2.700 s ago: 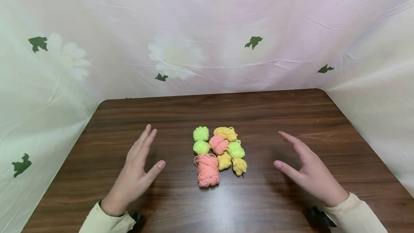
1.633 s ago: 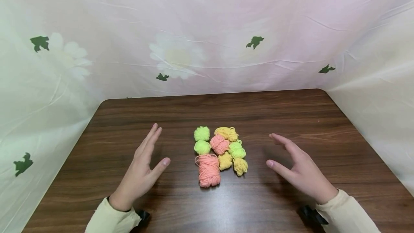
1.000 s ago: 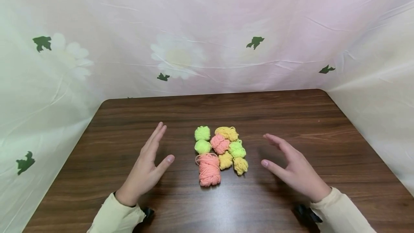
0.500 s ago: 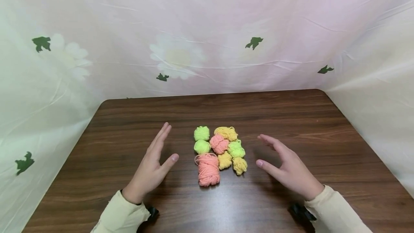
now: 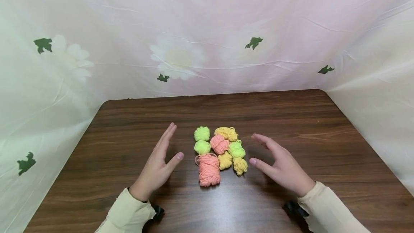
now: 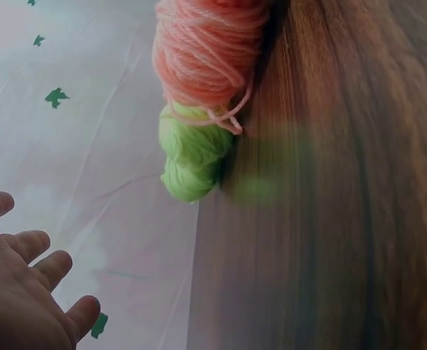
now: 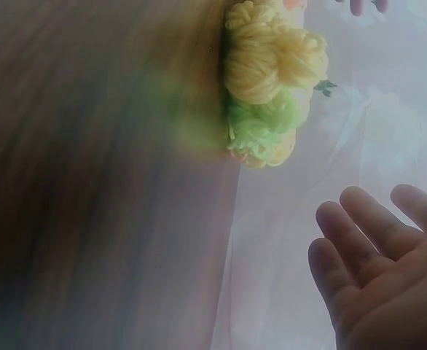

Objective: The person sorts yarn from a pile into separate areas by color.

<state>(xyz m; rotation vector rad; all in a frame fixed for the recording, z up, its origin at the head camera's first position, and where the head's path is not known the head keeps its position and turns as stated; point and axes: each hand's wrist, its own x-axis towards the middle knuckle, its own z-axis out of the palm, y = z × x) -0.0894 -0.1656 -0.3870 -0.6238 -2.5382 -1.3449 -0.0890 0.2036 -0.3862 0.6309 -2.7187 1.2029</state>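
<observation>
Several small bundles of yarn lie close together mid-table in the head view. Largest is a pink skein (image 5: 208, 170) at the front left, a loose strand looped at its top. Behind it sit two lime-green yarn balls, the nearer (image 5: 202, 147) and the farther (image 5: 202, 133). A smaller pink ball (image 5: 219, 144), a green one (image 5: 237, 149) and yellow bundles (image 5: 240, 166) fill the right side. My left hand (image 5: 156, 166) hovers left of the pile, fingers extended, holding nothing. My right hand (image 5: 282, 166) faces it from the right, also empty, thumb spread from the fingers.
The dark wooden table (image 5: 129, 118) has rounded back corners. A pale fabric backdrop (image 5: 207, 28) with printed daisies and green leaf shapes hangs behind it and along both sides. Dark bands (image 5: 295, 209) show at the cuffs of the light sleeves.
Both hands have moved steadily inward, left hand to the right and right hand to the left, nearer the yarn. The yarn bundles stay where they were.
</observation>
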